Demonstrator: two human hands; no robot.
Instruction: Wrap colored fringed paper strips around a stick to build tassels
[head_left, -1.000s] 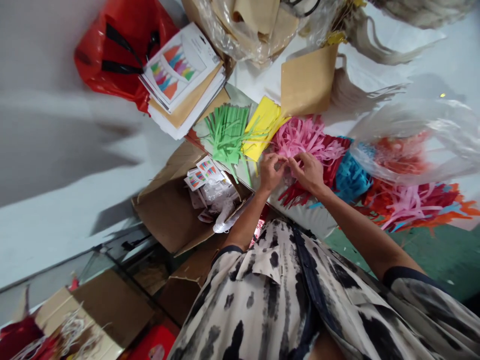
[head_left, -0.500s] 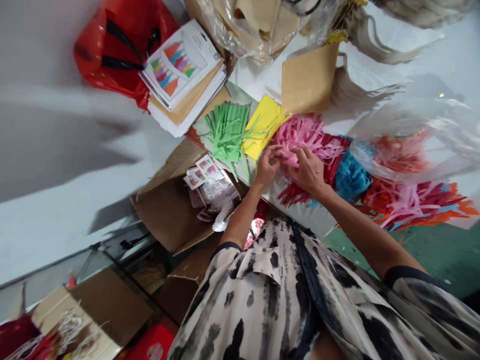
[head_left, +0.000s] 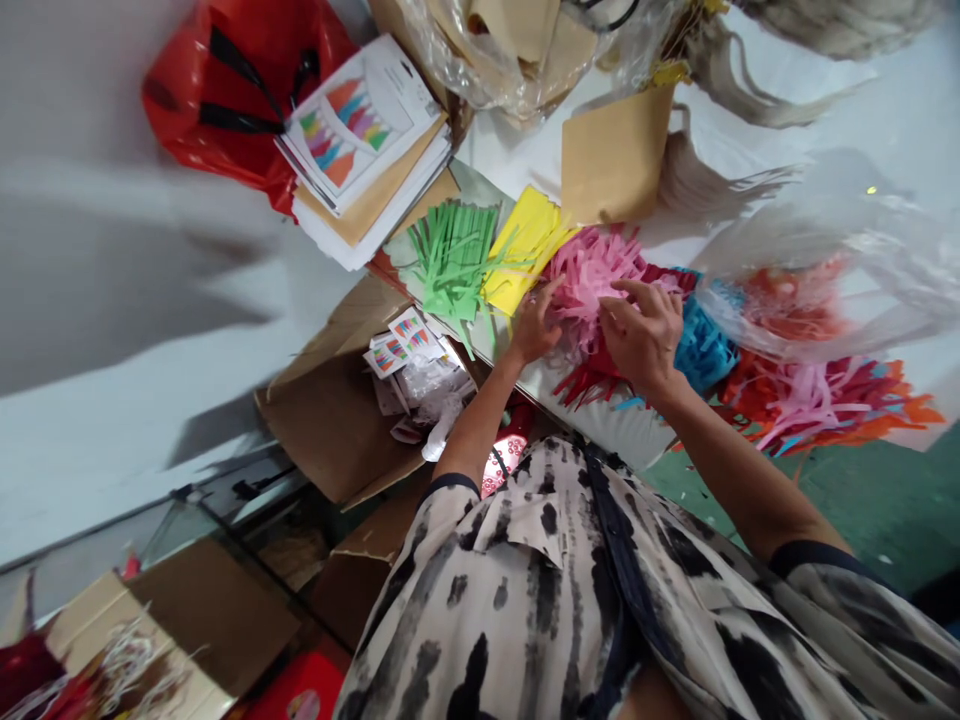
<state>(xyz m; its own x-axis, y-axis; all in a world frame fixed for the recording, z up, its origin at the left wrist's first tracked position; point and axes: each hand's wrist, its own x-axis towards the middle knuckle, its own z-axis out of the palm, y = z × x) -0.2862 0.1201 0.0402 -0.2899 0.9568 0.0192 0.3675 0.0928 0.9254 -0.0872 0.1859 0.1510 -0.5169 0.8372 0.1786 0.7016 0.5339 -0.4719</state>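
A heap of pink fringed paper strips lies on the table in front of me. My left hand is at its near left edge, fingers apart and holding nothing. Over the right part of the heap, my right hand has its fingers loosely bent and apart, against the pink strips. Red fringed paper shows beneath the pink, and blue fringed paper lies right of my right hand. To the left are a yellow fringed bundle and a green one.
A cardboard box with printed cards and plastic stands below the table's left edge. Stacked printed packs lie beside a red bag. Right are clear plastic and mixed fringed paper. A brown card stands behind.
My right hand has moved right across the pink strips, away from my left hand. My left hand's fingers have spread a little. The pink heap has shifted slightly.
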